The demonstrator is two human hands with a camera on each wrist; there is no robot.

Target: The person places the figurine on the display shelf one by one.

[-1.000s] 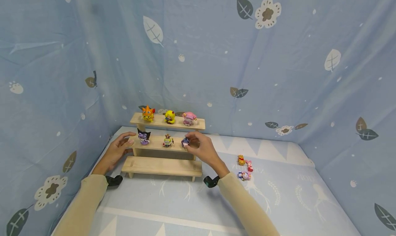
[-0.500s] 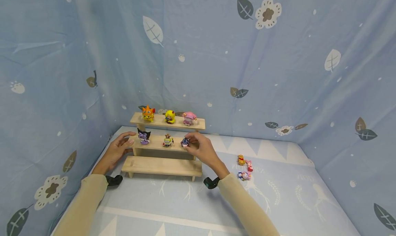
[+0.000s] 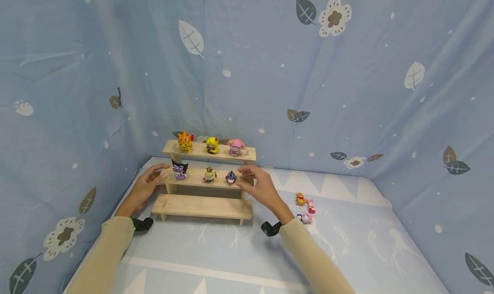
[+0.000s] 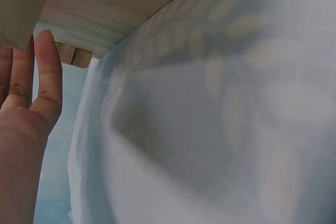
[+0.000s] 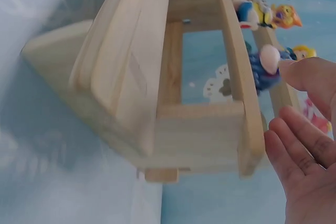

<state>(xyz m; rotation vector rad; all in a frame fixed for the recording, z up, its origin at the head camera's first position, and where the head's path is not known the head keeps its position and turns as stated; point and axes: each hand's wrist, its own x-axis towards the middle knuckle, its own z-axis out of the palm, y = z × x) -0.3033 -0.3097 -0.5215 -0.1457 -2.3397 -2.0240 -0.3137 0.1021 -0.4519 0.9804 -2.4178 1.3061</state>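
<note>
A three-step wooden display shelf (image 3: 204, 207) stands on the cloth-covered surface. On its middle step, a small dark-blue donkey figurine (image 3: 230, 177) stands upright at the right. My right hand (image 3: 262, 189) is just right of it, thumb and fingers spread apart, holding nothing; in the right wrist view the thumb overlaps the donkey figurine (image 5: 264, 72). My left hand (image 3: 146, 186) rests at the middle step's left end, fingers fairly straight; some fingertips are hidden by the wood in the left wrist view. A black-hooded figurine (image 3: 179, 170) and a yellow hatted figurine (image 3: 209, 175) share that step.
On the top step are an orange-hooded figurine (image 3: 185, 141), a yellow-haired figurine (image 3: 212, 145) and a pink figurine (image 3: 236, 148). A bear figurine (image 3: 300, 199), a pink-and-red figurine (image 3: 310, 206) and a purple-and-blue figurine (image 3: 305, 218) lie to the right. Patterned curtains (image 3: 247, 71) surround the surface.
My right hand turned the donkey figurine to face front, then let go and drew back a little to the right. The left hand has stayed at the shelf's end.
</note>
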